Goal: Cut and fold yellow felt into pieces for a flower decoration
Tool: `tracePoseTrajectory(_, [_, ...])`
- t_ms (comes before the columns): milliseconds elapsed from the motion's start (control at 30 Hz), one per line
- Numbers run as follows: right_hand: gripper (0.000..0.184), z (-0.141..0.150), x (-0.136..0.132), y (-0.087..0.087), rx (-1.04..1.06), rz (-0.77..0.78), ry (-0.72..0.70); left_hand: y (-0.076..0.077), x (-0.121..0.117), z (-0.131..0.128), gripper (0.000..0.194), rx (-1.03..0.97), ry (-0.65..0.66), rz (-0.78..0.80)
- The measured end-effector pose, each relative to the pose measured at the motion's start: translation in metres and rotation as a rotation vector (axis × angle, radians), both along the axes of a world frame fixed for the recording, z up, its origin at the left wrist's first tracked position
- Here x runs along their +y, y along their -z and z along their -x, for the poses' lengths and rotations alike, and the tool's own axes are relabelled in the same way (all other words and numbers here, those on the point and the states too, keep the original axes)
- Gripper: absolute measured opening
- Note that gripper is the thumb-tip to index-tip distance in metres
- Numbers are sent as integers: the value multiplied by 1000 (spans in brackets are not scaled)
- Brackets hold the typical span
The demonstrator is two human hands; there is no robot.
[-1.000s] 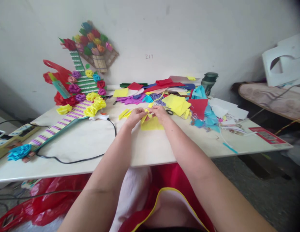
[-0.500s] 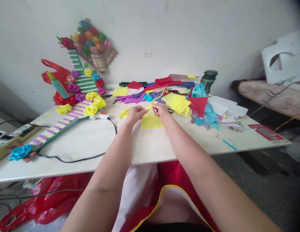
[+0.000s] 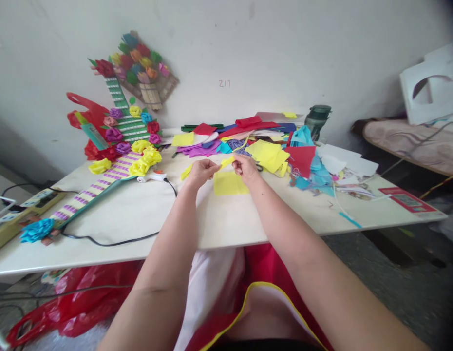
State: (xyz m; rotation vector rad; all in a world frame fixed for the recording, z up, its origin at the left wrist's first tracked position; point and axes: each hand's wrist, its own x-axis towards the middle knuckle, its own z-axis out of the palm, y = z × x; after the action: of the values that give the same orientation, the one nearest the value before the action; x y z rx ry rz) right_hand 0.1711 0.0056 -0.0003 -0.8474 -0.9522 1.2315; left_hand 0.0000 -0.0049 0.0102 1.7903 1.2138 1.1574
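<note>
A flat yellow sheet [image 3: 231, 185] is lying on the desk [image 3: 230, 219]; at its far edge, the left hand [image 3: 203, 172] and right hand [image 3: 245, 168] are pinching a yellow strip [image 3: 227, 162] in their fingers. The hands are holding wider apart than a second ago, so the strip is apparently being stretched straighter. Beyond the sheet, rightward, yellow pieces [image 3: 267, 155] are resting.

The tabletop [image 3: 307, 212] offers room front right; coloured sheets [image 3: 268, 155] obstruct behind.
</note>
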Motion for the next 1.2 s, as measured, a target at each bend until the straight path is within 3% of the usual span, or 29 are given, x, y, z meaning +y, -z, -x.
tracePoseTrajectory(167, [26, -2, 0, -2, 13, 22, 67, 3, 6, 1, 27, 21, -121, -16])
tracePoseTrajectory(333, [23, -12, 2, -7, 33, 60, 194, 8, 16, 9, 21, -22, -388, -56])
tracePoseTrajectory(433, [22, -19, 3, -8, 28, 103, 284, 9, 16, 12, 18, 58, -500, -73])
tracePoseTrajectory(600, [23, -26, 6, -9, 28, 162, 401, 10, 13, 10, 12, 287, -594, -163])
tracePoseTrajectory(800, [22, -28, 9, -4, -30, 184, 411, 13, 13, 7, 11, 384, -592, -156])
tracePoseTrajectory(900, [22, -26, 13, 4, -205, 197, 390, 16, 14, 7, 9, 386, -617, -135])
tracePoseTrajectory(1100, [15, -19, 14, 12, -951, 30, 408, 25, 24, 7, 9, 412, -653, -148])
tracePoseTrajectory(1200, [15, -14, 10, 11, -1204, -23, 370, 30, 30, 7, 10, 435, -658, -150])
